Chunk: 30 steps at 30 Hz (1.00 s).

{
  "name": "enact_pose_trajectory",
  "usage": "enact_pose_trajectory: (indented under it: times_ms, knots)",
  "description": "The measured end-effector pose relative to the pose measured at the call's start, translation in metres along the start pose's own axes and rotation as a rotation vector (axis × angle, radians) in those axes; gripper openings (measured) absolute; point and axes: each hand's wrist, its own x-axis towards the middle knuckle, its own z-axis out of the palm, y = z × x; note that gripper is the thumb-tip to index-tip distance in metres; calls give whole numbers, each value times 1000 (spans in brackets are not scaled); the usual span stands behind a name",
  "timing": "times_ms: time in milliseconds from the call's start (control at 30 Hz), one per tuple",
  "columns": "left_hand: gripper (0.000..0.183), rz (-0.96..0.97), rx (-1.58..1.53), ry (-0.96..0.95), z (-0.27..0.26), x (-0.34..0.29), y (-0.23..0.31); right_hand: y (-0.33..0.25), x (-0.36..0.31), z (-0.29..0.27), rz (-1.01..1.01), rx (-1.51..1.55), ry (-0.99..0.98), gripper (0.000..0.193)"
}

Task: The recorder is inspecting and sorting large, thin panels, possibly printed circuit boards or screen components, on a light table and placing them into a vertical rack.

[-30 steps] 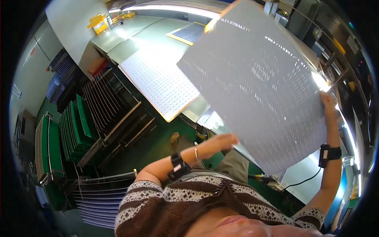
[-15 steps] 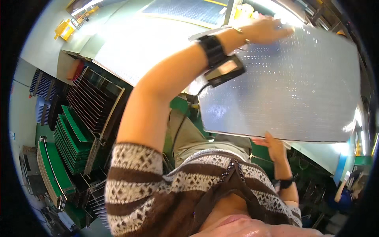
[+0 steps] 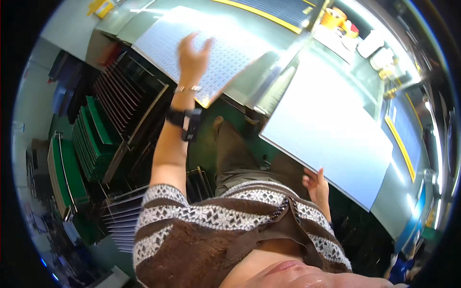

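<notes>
My right hand grips the near edge of a large pale grey panel, which lies tilted over the edge of the grey workbench. Raised above a second, perforated white panel that rests on the bench to the left, my left hand has its fingers spread and holds nothing. A black device is strapped to my left wrist, with a thin bracelet above it.
A rack of upright dark panels stands left of the bench, with green trays stacked beside it. Orange and white containers sit at the far right of the bench. Green floor shows by my legs.
My left hand has let go of the large panel and swung left over the perforated one. The large panel has come down onto the bench, held only by my right hand.
</notes>
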Motion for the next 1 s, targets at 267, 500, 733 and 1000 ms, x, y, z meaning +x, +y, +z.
enact_pose_trajectory:
  times_ms: [267, 500, 733, 1000]
  knots:
    - [40, -1290, -1009, -219, -41, -127, -86, -135, 24, 134, -158, -1566, -601, 23]
    - [38, -1150, -512, -288, -34, -112, -47, -78, 131, 312, -1455, -1836, -975, 50]
    - [44, -1204, -578, -238, -45, -115, -21, -4, 161, 331, -1827, -1754, -926, 51]
    - [57, -1232, -543, -79, -81, -117, 7, -29, 153, 323, -1938, -1699, -1082, 47]
